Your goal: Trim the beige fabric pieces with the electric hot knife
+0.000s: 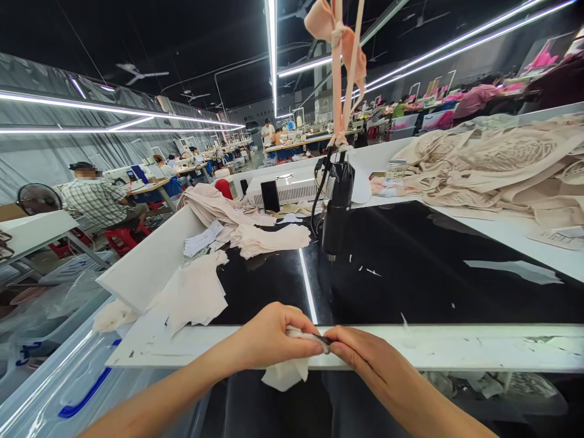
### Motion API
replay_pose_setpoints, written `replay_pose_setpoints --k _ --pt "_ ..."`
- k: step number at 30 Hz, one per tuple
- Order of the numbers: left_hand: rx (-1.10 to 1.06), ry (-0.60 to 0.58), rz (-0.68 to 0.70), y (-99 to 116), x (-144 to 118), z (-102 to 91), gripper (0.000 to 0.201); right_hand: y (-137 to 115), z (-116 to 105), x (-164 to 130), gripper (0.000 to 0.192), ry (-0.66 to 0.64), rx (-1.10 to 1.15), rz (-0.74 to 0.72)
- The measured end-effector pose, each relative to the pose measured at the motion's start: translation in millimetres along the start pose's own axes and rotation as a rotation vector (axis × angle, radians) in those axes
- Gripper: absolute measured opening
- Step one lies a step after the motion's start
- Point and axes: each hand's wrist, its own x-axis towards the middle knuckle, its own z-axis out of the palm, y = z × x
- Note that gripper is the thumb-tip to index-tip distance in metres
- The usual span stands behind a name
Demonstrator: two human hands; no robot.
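At the table's front edge my left hand (278, 337) is closed on a piece of off-white fabric (287, 374), whose lower part hangs below the edge. The fingertips of my right hand (365, 356) are pinched together and meet those of my left. A thin dark sliver (323, 339) shows between the two hands at the fabric's end; its kind is too small to tell. Above and beyond the hands, a black corded tool (337, 207) hangs nose down on knotted peach fabric strips (340, 73).
Cut fabric pieces (198, 292) lie left on the black tabletop (410, 267). A phone (270, 196) leans on a white box (292, 187). Beige lace garments (511, 164) are heaped at right. Plastic bins (86, 377) stand lower left. A person (98, 198) sits at left.
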Motion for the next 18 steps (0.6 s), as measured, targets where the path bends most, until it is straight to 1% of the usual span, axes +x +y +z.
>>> replay_pose_setpoints --k 6,11,14,16,18 --pt "-0.005 -0.012 -0.005 -1.0 0.6 1.1 0.037 11.4 3.8 -0.2 0.067 0.0 -0.043 -0.053" --pt "0.004 -0.029 -0.016 -2.0 1.2 0.8 0.037 23.9 7.0 -0.7 0.066 0.118 -0.085 -0.055" --pt "-0.01 -0.029 -0.001 -4.4 1.7 1.3 0.037 43.1 -7.7 1.2 0.063 0.21 -0.185 -0.063" --pt "-0.03 -0.03 0.001 -7.6 2.6 2.5 0.038 63.0 -27.0 3.9 0.061 0.322 -0.334 -0.081" --pt "-0.064 -0.042 -0.02 -12.1 4.9 4.8 0.041 86.2 -50.4 9.4 0.064 0.409 -0.544 -0.121"
